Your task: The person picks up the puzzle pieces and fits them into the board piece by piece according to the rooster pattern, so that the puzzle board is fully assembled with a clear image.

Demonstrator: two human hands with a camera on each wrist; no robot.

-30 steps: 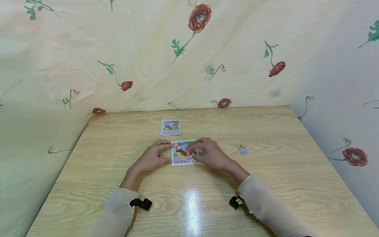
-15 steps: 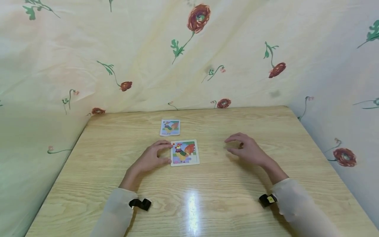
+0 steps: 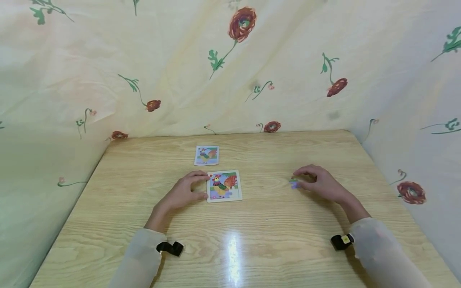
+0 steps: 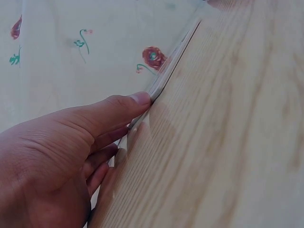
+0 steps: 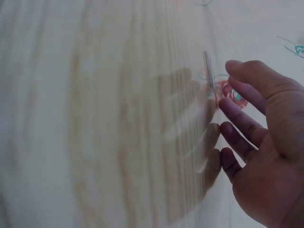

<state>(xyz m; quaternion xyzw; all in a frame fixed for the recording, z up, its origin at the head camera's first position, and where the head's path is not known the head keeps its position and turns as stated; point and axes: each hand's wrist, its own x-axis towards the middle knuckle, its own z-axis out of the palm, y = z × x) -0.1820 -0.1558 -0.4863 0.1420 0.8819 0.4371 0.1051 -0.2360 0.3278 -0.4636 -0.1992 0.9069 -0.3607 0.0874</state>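
Note:
A small square jigsaw puzzle (image 3: pixel 223 186) in a white-bordered tray, showing a rooster, lies mid-table with a pale gap at its lower right. My left hand (image 3: pixel 183 191) holds the tray's left side, thumb at the near corner and index finger at the far one. In the left wrist view the thumb presses against the tray's thin edge (image 4: pixel 175 56). Off to the right, a loose green and purple puzzle piece (image 3: pixel 293 184) lies on the wood. Around it reaches my right hand (image 3: pixel 321 184), thumb and fingers spread; the right wrist view has the thumb apart from the piece (image 5: pixel 208 69).
A square card (image 3: pixel 207 155) with the same rooster picture lies behind the puzzle. The wooden table (image 3: pixel 259 240) meets a flower-printed cloth (image 3: pixel 180 60) at the back and both sides.
My right hand has left the puzzle and moved right to the loose piece. The red tail now shows uncovered in the puzzle. My left hand stays put.

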